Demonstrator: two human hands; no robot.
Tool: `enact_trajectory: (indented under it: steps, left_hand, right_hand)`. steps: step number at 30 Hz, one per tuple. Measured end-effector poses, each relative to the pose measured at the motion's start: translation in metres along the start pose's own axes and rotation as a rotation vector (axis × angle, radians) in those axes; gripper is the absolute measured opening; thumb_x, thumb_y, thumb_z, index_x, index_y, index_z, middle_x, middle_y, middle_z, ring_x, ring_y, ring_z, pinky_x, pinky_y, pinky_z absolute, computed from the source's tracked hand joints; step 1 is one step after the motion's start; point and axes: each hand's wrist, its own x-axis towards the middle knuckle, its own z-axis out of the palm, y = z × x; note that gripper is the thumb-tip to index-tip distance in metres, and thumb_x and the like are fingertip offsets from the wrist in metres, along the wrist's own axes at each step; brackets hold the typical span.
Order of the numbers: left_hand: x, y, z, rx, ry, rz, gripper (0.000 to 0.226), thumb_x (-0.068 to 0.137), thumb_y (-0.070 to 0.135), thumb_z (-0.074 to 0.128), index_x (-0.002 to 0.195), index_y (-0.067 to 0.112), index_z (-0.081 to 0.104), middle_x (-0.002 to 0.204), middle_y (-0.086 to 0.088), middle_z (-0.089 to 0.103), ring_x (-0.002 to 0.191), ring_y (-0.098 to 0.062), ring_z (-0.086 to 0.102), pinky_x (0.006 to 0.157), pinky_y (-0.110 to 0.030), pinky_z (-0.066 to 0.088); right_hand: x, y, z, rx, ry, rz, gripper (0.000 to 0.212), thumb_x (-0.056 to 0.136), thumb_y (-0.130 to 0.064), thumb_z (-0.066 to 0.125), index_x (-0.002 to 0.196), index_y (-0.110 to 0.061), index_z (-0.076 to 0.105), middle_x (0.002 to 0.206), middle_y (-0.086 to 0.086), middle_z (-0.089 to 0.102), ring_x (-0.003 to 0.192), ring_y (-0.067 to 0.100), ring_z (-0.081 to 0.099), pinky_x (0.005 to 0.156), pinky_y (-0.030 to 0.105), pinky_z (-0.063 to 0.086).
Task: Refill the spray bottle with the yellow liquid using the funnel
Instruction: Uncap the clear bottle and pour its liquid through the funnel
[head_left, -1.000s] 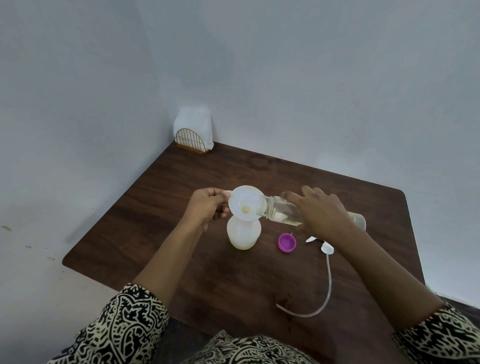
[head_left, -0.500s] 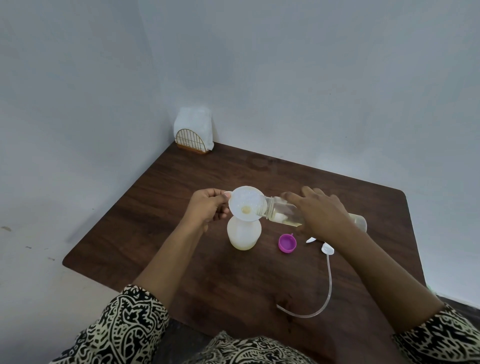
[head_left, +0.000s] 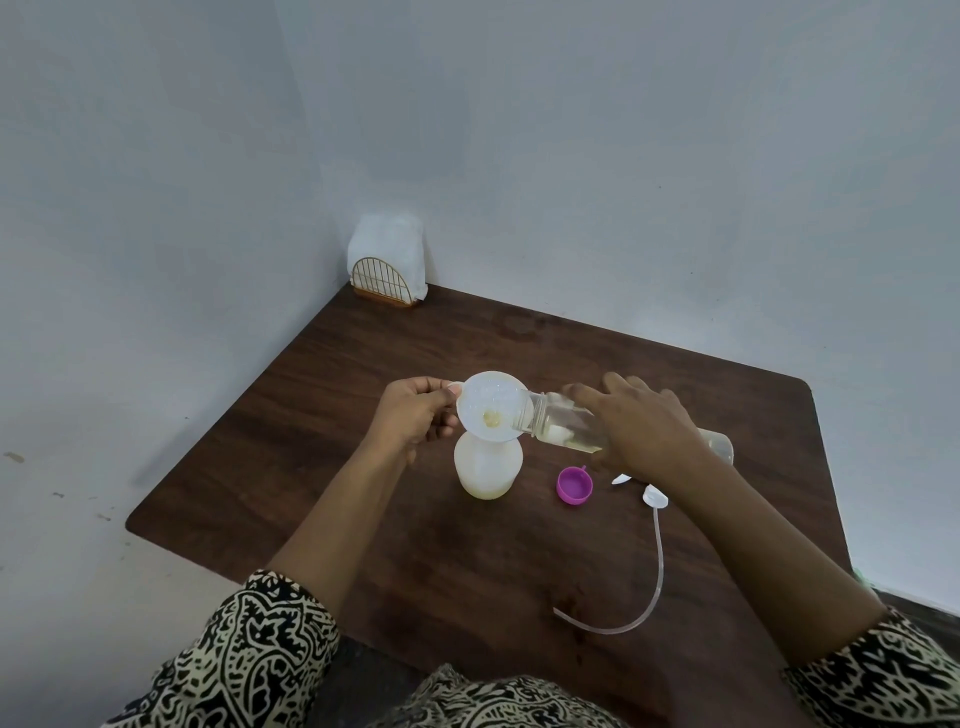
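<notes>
While nothing has shifted, your left hand (head_left: 415, 415) fingers pinch the funnel (head_left: 492, 406); your right hand (head_left: 644, 431) fingers wrap the tilted clear bottle (head_left: 558, 423).

The table (head_left: 363, 364) is dark brown with a wood grain, set against pale grey-blue walls (head_left: 623, 156), and at its far left corner a gold wire holder (head_left: 381, 280) carries white napkins (head_left: 387, 241). The spray bottle (head_left: 488, 467) is milky white with yellow liquid at its bottom, the funnel (head_left: 493, 405) in its neck is translucent white with a yellow spot in its middle, and the clear bottle (head_left: 558, 423) holds pale yellow liquid. A bright purple cap (head_left: 574, 485) lies near the table's middle beside a white spray head (head_left: 654, 497) with a pale translucent tube (head_left: 657, 571), and both sleeves (head_left: 249, 654) bear a black-and-cream paisley pattern.
</notes>
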Motion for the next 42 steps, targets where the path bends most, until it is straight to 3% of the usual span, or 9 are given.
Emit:
enact_trajectory:
  steps: [42]
  left_hand:
    - [0.0022,-0.0004,0.0004,-0.019,-0.001,-0.019,0.009,0.093,0.012,0.061,0.093,0.008,0.069,0.070,-0.008,0.064,0.053,-0.011,0.054,0.052,-0.024,0.051]
  right_hand:
    - [0.0019,0.0042,0.0019,0.011,0.027,-0.016,0.077,0.080,-0.043,0.069,0.142,-0.037,0.025,0.126,0.002,0.046,0.117,0.021,0.047,0.091,0.040,0.043]
